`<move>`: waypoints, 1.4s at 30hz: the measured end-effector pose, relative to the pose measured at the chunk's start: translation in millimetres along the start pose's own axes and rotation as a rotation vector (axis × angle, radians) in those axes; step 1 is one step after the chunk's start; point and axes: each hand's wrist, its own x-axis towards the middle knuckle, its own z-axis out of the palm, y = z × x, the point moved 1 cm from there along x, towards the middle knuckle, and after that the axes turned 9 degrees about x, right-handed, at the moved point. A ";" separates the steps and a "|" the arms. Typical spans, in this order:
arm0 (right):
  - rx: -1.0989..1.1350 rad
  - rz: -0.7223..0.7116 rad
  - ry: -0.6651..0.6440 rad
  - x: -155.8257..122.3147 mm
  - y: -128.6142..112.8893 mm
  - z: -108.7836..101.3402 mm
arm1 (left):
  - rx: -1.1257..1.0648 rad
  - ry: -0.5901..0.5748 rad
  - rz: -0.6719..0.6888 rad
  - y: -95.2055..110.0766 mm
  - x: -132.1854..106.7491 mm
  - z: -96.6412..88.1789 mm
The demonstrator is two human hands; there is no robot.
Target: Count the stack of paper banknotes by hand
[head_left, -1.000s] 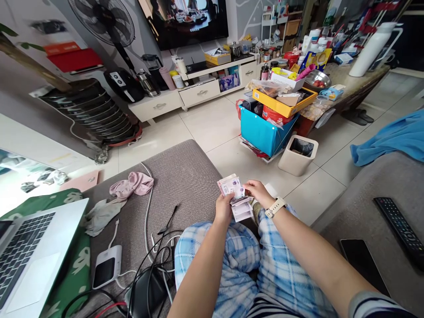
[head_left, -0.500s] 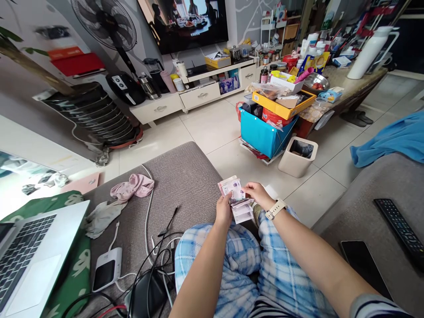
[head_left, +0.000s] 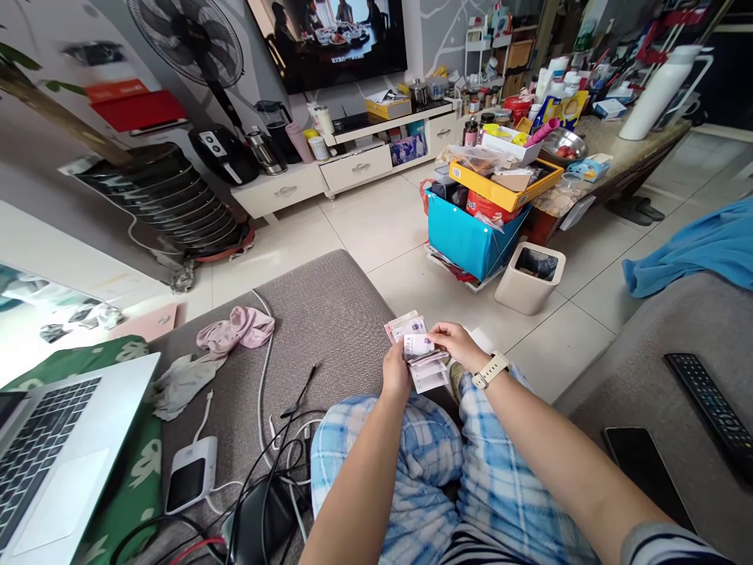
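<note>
A stack of pale pink and purple banknotes (head_left: 428, 375) is held above my knees, some notes folded down toward me and others standing up behind. My left hand (head_left: 396, 370) grips the stack from its left side, thumb on top. With its fingertips, my right hand (head_left: 456, 344) pinches the right edge of one upper note; a beige watch (head_left: 491, 370) is on that wrist. Blue plaid trousers (head_left: 388, 439) lie below the hands. The fingers under the stack are hidden.
On the grey sofa (head_left: 318, 322) to my left are a laptop (head_left: 64, 455), a white power bank (head_left: 191, 475), cables and a pink cloth (head_left: 238, 329). To my right lie a phone (head_left: 644, 471) and a remote control (head_left: 709, 408). A beige bin (head_left: 521, 294) stands on the floor ahead.
The upper note between my hands has tipped down toward me, showing a paler face. Both hands stay in nearly the same place on the stack.
</note>
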 end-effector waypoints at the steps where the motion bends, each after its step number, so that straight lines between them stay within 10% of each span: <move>1: 0.002 0.006 -0.001 -0.2 -0.4 0.3 | 0.005 0.004 0.007 0.2 -0.2 0.1; 42: 0.008 0.010 0.004 1.5 1.9 -1.7 | -0.027 -0.049 -0.003 -2.7 1.7 -1.9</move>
